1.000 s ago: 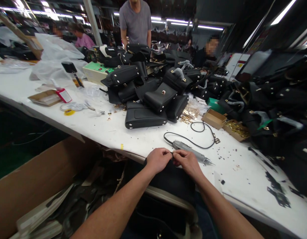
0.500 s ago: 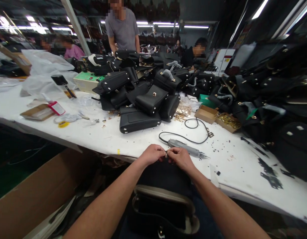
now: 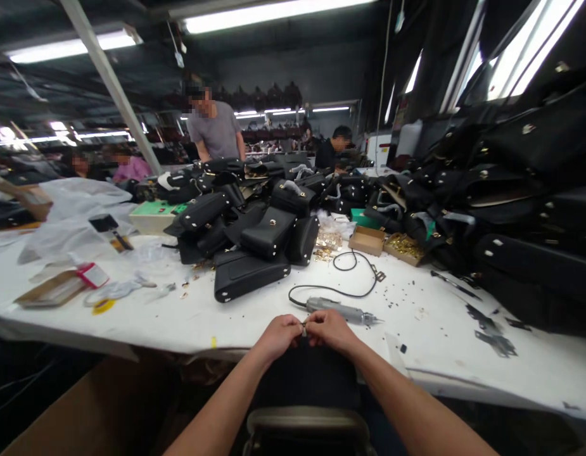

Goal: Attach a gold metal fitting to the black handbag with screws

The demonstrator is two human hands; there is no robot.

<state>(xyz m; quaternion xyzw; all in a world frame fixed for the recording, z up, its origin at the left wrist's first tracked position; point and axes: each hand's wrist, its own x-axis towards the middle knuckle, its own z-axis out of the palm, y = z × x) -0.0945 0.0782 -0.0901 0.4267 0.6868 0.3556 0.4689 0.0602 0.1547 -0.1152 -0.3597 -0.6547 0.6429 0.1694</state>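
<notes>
At the near edge of the white table (image 3: 178, 329), my left hand (image 3: 282, 334) and my right hand (image 3: 329, 330) meet with pinched fingertips. A tiny piece sits between them, too small to make out. Directly beneath both hands is a black bag (image 3: 306, 373), its light-rimmed opening toward me. Just beyond my right hand lies a grey electric screwdriver (image 3: 337, 310), tip pointing right, its black cord looping behind it.
Black bags (image 3: 268, 231) are piled mid-table, more (image 3: 535, 253) at the right. Small boxes (image 3: 367, 240) hold metal parts. A brush (image 3: 111, 232), a red-labelled bottle (image 3: 92, 275) and black straps (image 3: 495, 332) lie about. A person (image 3: 216, 130) stands across the table.
The view has tilted up, so the table and bags sit lower in the picture and more ceiling shows. Both hands stay together at the bag's far end.
</notes>
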